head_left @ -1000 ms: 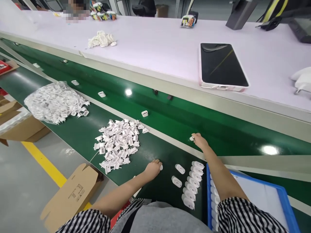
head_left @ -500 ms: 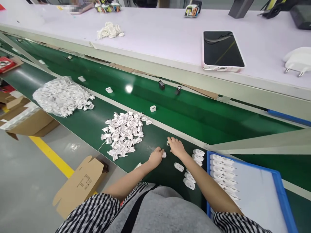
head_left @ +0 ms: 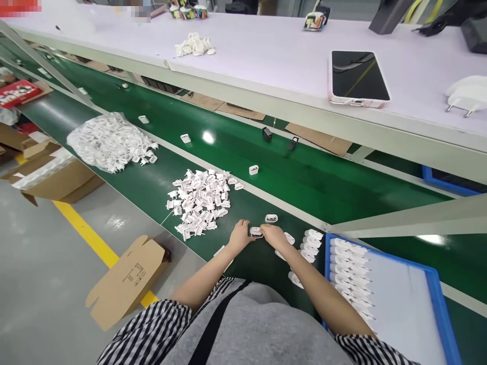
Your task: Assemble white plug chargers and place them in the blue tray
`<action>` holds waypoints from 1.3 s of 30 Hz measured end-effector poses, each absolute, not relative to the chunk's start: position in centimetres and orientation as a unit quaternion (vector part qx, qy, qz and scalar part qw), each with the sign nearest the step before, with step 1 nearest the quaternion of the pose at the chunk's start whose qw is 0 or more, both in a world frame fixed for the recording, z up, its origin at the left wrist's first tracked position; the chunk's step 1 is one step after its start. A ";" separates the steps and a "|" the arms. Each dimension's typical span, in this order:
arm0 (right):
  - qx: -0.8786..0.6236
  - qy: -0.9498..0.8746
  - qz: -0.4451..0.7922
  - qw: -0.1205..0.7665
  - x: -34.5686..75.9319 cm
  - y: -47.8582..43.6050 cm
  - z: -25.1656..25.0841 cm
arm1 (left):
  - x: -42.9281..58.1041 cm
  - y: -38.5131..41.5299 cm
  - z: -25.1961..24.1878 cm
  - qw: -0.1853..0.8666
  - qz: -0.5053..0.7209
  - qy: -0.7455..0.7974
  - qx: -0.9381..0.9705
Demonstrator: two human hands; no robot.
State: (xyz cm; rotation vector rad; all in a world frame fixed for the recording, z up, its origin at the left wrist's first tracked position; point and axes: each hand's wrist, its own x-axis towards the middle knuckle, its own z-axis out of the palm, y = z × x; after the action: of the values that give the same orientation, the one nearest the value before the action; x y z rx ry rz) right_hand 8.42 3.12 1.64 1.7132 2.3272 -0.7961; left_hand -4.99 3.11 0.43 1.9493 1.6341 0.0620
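We see the left hand and the right hand meeting above the green tabletop, the fingers of both nearly closed and grasping one small white charger piece from its two ends. This piece is rounded and oblong, and its finer details are too small for us to read. Just beyond it lies an open white housing, whose dark inside is visible. Left of the hands we find a loose heap of white plug parts, and farther off a clear plastic bag filled with similar white parts. At right, a blue-rimmed tray contains white chargers in close rows along its left side, the remaining part showing its pale bottom.
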 end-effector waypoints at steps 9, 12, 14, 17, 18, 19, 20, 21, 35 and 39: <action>0.599 0.715 -0.359 0.003 8.9 2.8 -0.4 | -4.8 2.5 -2.0 0.423 0.116 0.608 0.662; 0.563 0.734 -0.381 -0.017 8.9 3.1 -0.1 | -4.5 2.5 -2.0 0.427 0.144 0.604 0.657; 0.550 0.747 -0.373 -0.026 8.7 3.1 0.1 | -4.5 2.4 -1.9 0.428 0.146 0.620 0.641; 0.556 0.753 -0.349 -0.041 8.5 3.2 0.3 | -4.5 2.5 -1.6 0.437 0.155 0.621 0.632; 0.560 0.753 -0.343 -0.045 8.5 3.3 0.3 | -4.6 2.6 -1.5 0.443 0.164 0.613 0.633; 0.562 0.752 -0.340 -0.050 8.5 3.3 0.4 | -4.7 2.7 -1.5 0.453 0.174 0.601 0.635; 0.563 0.752 -0.339 -0.055 8.6 3.5 0.4 | -4.7 2.9 -1.4 0.468 0.181 0.584 0.638; 0.565 0.750 -0.339 -0.061 8.8 3.6 0.5 | -4.8 3.1 -1.3 0.486 0.184 0.564 0.642; 0.575 0.727 -0.363 -0.093 10.1 3.1 -0.3 | -3.5 2.7 -1.2 0.367 -0.017 0.615 0.698; 0.572 0.745 -0.331 -0.087 9.7 2.9 -1.2 | -3.9 2.7 -1.7 0.367 0.035 0.595 0.714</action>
State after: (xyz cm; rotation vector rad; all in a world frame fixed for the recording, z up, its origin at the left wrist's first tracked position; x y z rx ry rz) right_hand 9.68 2.89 -1.19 1.9040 2.4806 -1.1017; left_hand -3.87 2.71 -1.69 1.8353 1.5294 0.0887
